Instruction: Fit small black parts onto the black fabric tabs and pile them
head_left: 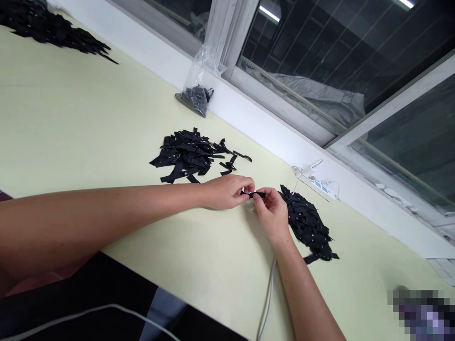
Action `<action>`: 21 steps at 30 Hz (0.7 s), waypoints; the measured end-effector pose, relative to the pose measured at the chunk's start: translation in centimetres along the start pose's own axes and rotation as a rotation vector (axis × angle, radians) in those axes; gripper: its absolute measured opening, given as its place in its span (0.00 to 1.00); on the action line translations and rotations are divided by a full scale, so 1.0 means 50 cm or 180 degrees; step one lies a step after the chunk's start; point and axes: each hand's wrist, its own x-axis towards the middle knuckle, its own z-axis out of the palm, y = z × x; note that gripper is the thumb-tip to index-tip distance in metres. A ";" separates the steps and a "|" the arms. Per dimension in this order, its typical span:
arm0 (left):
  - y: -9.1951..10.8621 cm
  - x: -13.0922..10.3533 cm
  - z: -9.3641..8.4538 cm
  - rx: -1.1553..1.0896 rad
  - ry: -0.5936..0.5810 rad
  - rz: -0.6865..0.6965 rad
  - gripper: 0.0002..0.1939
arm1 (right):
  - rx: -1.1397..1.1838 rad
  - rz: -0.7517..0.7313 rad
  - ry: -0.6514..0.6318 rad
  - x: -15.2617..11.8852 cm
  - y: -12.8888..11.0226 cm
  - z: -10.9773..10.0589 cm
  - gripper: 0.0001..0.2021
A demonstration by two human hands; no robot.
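Note:
Between my two hands a short black fabric strip is stretched just above the table. My left hand pinches its left end, and my right hand pinches it nearer the right end. Behind my left wrist lies a loose pile of black strips, some with small white marks. Close by on the right of my right hand is another heap of black strips. The fingertips cover part of the held strip.
A clear plastic bag with black pieces inside stands against the white ledge. More black strips lie at the far left. A power strip with plugged-in cables sits by the wall. A pale cable runs over the table's front edge.

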 end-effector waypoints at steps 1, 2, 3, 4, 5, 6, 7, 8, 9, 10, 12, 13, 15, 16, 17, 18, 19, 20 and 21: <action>0.000 0.000 0.000 0.0000 -0.0009 0.0000 0.06 | -0.0011 0.0000 -0.0003 0.000 0.000 0.000 0.16; 0.000 0.000 0.000 0.0004 -0.0018 0.0004 0.06 | -0.0019 -0.0001 -0.0007 0.000 0.000 0.000 0.16; -0.001 0.000 0.000 0.0011 -0.0027 0.0009 0.06 | -0.0023 -0.0004 -0.0015 0.000 0.000 0.001 0.16; -0.001 0.000 0.000 0.0019 -0.0040 0.0007 0.06 | -0.0020 -0.0009 -0.0027 0.000 0.000 0.001 0.15; -0.001 0.000 0.000 0.0027 -0.0051 0.0001 0.06 | -0.0008 -0.0014 -0.0042 0.000 0.000 0.001 0.15; -0.001 0.000 0.000 0.0034 -0.0062 -0.0007 0.06 | 0.0005 -0.0019 -0.0056 0.000 -0.001 0.001 0.15; -0.001 0.000 0.000 0.0038 -0.0068 -0.0018 0.06 | 0.0013 -0.0019 -0.0065 -0.001 -0.002 0.001 0.15; -0.001 0.000 0.000 0.0041 -0.0070 -0.0027 0.06 | 0.0012 -0.0013 -0.0068 -0.001 -0.002 0.001 0.15; -0.001 0.000 0.001 0.0041 -0.0066 -0.0033 0.06 | 0.0002 -0.0002 -0.0070 -0.001 -0.003 0.001 0.15; -0.001 0.000 0.001 0.0040 -0.0056 -0.0029 0.06 | -0.0011 0.0013 -0.0070 -0.001 -0.003 0.001 0.15; -0.002 0.000 0.001 0.0030 -0.0021 -0.0007 0.06 | -0.0033 0.0035 -0.0063 -0.001 -0.004 0.001 0.16; -0.002 0.000 0.001 0.0023 -0.0010 0.0002 0.06 | -0.0035 0.0040 -0.0062 -0.001 -0.004 0.001 0.16; -0.002 0.000 0.001 0.0013 -0.0007 -0.0007 0.06 | -0.0034 0.0044 -0.0058 0.000 -0.003 0.000 0.17; -0.002 0.000 0.000 0.0013 -0.0016 -0.0024 0.06 | -0.0035 0.0046 -0.0050 0.000 -0.002 0.000 0.17; -0.003 0.000 0.000 0.0014 -0.0024 -0.0044 0.06 | -0.0034 0.0048 -0.0039 0.000 -0.002 0.000 0.17; -0.003 0.000 0.000 0.0017 -0.0029 -0.0056 0.06 | -0.0030 0.0050 -0.0023 0.000 -0.001 0.000 0.17; -0.003 0.000 0.000 0.0020 -0.0028 -0.0061 0.07 | -0.0022 0.0049 -0.0009 0.000 -0.001 0.000 0.17; -0.003 0.000 0.000 0.0026 -0.0026 -0.0057 0.07 | -0.0012 0.0046 -0.0001 0.000 0.000 0.000 0.16; -0.004 0.000 0.000 0.0029 -0.0026 -0.0051 0.07 | 0.0004 0.0041 0.0003 0.000 0.000 0.000 0.16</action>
